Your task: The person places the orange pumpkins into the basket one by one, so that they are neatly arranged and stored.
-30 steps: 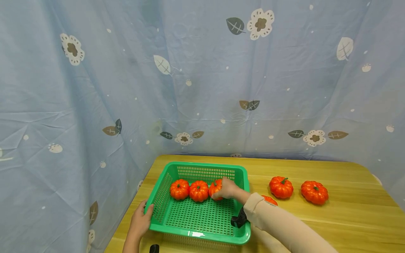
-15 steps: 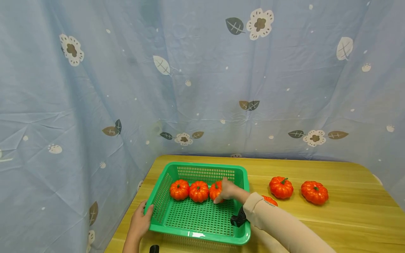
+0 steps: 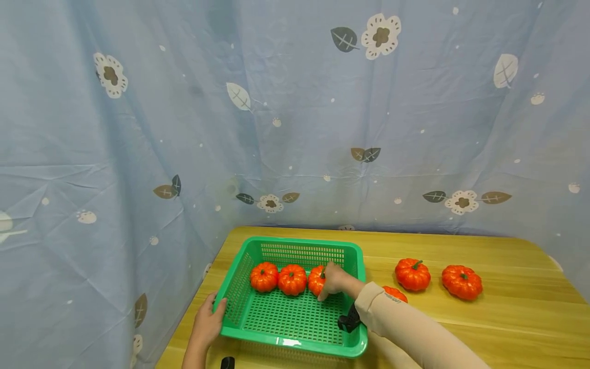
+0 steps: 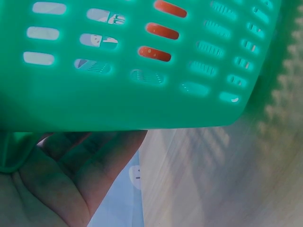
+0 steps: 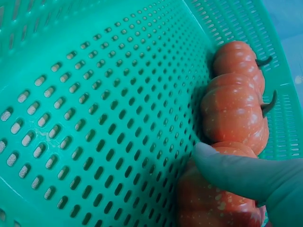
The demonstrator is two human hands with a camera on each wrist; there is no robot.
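Observation:
A green plastic basket stands on the table, and my left hand grips its left rim. From the left wrist view, the fingers show below the perforated wall. Three orange pumpkins sit in a row along the basket's back: a left one, a middle one and a right one. My right hand is at the right pumpkin, thumb spread from the fingers. In the right wrist view the straight thumb lies across that pumpkin; the other fingers are hidden there.
Right of the basket, two more pumpkins lie on the wooden table: a near one and a far one. Another pumpkin is partly covered by the right sleeve. A patterned blue curtain hangs behind and at the left.
The right thumb has moved away from the fingers, toward the front, and more of the right pumpkin shows. The left hand keeps its hold on the basket rim.

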